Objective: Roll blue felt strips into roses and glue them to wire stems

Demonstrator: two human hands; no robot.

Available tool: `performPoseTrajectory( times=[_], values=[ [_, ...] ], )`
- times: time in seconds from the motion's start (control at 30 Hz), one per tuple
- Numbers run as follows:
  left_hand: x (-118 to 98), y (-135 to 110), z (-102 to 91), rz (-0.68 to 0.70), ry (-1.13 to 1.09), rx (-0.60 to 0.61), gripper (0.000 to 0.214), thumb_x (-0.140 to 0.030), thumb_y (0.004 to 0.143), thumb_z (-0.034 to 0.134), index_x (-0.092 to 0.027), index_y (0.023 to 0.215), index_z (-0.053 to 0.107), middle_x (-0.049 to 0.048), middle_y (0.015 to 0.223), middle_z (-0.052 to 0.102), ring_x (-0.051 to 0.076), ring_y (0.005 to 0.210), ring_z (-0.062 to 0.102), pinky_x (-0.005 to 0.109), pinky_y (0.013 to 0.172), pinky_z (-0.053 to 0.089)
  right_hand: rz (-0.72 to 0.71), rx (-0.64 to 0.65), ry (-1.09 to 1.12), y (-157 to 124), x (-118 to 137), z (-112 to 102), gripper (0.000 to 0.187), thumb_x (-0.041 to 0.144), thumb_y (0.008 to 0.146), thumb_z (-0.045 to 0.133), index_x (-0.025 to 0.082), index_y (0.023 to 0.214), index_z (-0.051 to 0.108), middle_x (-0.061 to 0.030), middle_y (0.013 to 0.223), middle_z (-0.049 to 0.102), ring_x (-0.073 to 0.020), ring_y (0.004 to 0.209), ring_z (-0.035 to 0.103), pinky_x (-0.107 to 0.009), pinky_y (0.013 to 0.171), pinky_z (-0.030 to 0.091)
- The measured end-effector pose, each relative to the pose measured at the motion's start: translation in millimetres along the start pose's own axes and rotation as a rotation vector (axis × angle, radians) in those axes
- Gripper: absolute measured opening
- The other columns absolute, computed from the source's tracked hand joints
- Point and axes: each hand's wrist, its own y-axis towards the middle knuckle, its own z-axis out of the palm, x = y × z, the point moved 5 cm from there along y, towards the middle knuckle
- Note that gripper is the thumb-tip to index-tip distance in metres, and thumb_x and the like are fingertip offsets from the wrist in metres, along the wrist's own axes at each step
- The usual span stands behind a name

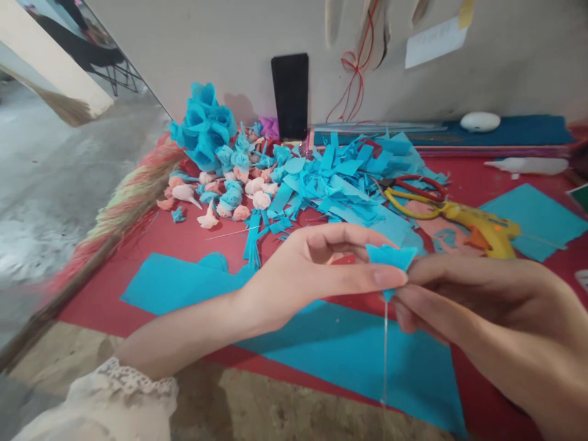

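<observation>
My left hand (316,269) and my right hand (463,294) meet above a red mat (184,236), both pinching a small blue paper piece (390,256). A thin wire or thread (384,343) hangs straight down from the piece. Thumb and forefinger of each hand are pressed together on it. Under my hands lies a large blue paper sheet (340,349).
A heap of blue paper scraps (340,184) fills the mat's middle. Blue and peach paper flowers (215,165) lie at the back left. Red-handled scissors (416,184), a yellow glue gun (478,223), a glue bottle (528,165) and a black phone (290,95) against the wall are behind. A broom (110,226) lies left.
</observation>
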Motion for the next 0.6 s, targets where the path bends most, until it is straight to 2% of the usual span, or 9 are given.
performPoseTrajectory(
  times=[0.1,0.23,0.4,0.5,0.6],
  values=[
    [-0.6,0.7,-0.4,0.007,0.032,-0.005,0.012,-0.011,0.068,0.070,-0.018,0.076,0.065,-0.0089,0.052,0.051,0.001,0.049,0.045,0.010,0.051,0.039,-0.022,-0.003,0.002,-0.9,-0.6,0.8,0.019,0.026,0.077,0.057,0.026,0.059,0.061,0.0077,0.048,0.056,-0.0072,0.038,0.048,-0.008,0.033,0.040],
    [0.1,0.9,-2.2,-0.013,0.025,-0.042,0.012,-0.012,0.066,0.071,-0.018,0.074,0.064,-0.0072,0.057,0.054,0.002,0.052,0.048,0.012,0.050,0.040,-0.056,-0.009,-0.002,-3.5,-3.0,0.2,0.019,0.025,0.080,0.057,0.027,0.061,0.060,0.0076,0.050,0.056,-0.0078,0.039,0.049,-0.009,0.034,0.040],
    [-0.1,0.2,-3.3,-0.023,0.009,-0.053,0.013,-0.016,0.066,0.072,-0.019,0.077,0.066,-0.0064,0.060,0.058,0.003,0.053,0.051,0.013,0.051,0.040,-0.010,-0.009,0.038,-11.4,-11.1,-3.9,0.028,0.031,0.089,0.049,0.026,0.064,0.060,0.0058,0.060,0.060,-0.0111,0.050,0.057,-0.015,0.044,0.047],
    [-1.2,-0.1,-3.2,-0.006,-0.020,-0.038,0.012,-0.015,0.068,0.070,-0.019,0.078,0.065,-0.0055,0.067,0.063,0.005,0.059,0.057,0.014,0.059,0.045,0.018,-0.010,0.083,-12.7,-14.5,-4.4,0.023,0.030,0.090,0.050,0.027,0.069,0.061,0.0057,0.066,0.062,-0.0103,0.052,0.057,-0.015,0.047,0.047],
    [-3.5,-0.3,-3.5,0.022,-0.012,-0.046,0.012,-0.014,0.069,0.070,-0.020,0.078,0.065,-0.0050,0.071,0.065,0.006,0.066,0.059,0.016,0.064,0.047,0.018,0.011,0.129,-9.4,-12.6,-2.5,0.020,0.029,0.089,0.052,0.027,0.071,0.061,0.0049,0.062,0.059,-0.0102,0.054,0.057,-0.014,0.048,0.047]
  ],
)
